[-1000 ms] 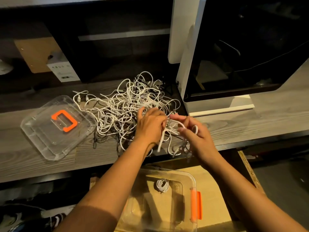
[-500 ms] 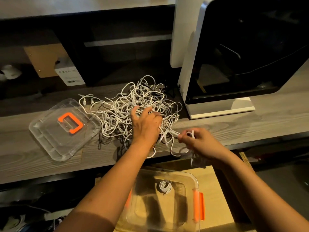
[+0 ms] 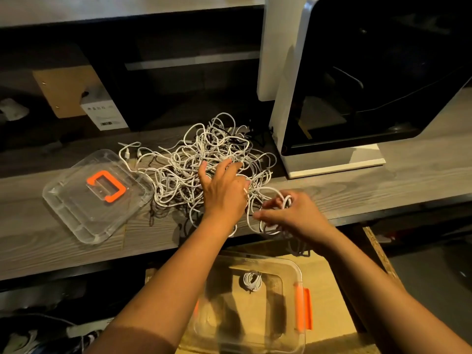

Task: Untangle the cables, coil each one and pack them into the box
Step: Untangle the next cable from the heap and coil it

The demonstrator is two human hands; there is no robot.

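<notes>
Likely workshop: enclosed white machine (image 3: 288,103) on wood-grain bench (image 3: 408,180), cluttered shelving (image 3: 191,61) behind.

Tangled white cables (image 3: 204,162) are heaped on grey wooden desk (image 3: 383,190); one coiled white cable (image 3: 252,281) is laid inside clear plastic box (image 3: 270,260).

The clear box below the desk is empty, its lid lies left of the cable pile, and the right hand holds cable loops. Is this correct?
Not fully. The head view shows one coiled cable lying in the clear box, so it is not empty. The lid left of the cable pile and the right hand holding loops are correct.
</notes>
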